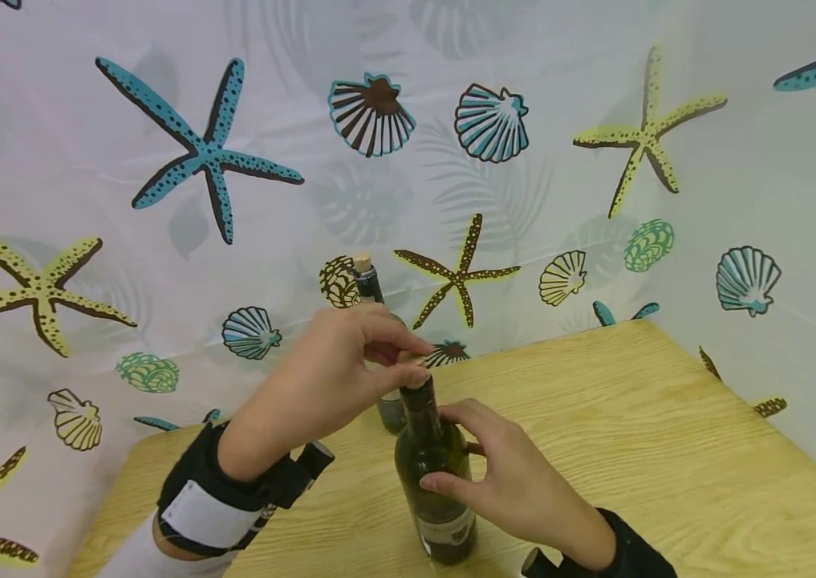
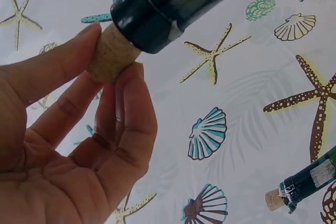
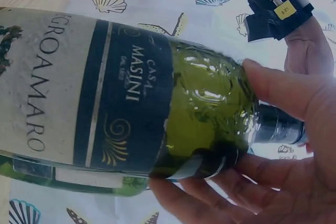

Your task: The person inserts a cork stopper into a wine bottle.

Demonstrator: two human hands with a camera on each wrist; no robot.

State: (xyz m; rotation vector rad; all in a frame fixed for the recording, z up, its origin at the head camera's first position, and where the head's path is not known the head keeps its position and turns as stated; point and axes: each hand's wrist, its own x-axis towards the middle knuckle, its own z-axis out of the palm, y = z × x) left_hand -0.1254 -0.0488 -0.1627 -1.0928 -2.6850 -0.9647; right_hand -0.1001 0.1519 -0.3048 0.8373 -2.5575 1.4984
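A dark green wine bottle (image 1: 436,502) stands upright on the wooden table in the head view. My left hand (image 1: 338,369) pinches the cork (image 2: 113,53) between thumb and fingertips at the bottle's mouth; part of the cork sticks out past the dark neck wrap (image 2: 152,17). Around the bottle's shoulder my right hand (image 1: 512,478) curls, thumb on one side and fingers on the other. The bottle's label (image 3: 58,87) shows in the right wrist view. How deep the cork sits inside the neck is hidden.
Behind the held bottle stands a second wine bottle (image 1: 391,415), with a cork (image 1: 362,262) in its mouth. The wooden table (image 1: 566,409) reaches back to a white cloth (image 1: 292,273) printed with starfish and shells. Both wrists wear black straps with small cameras.
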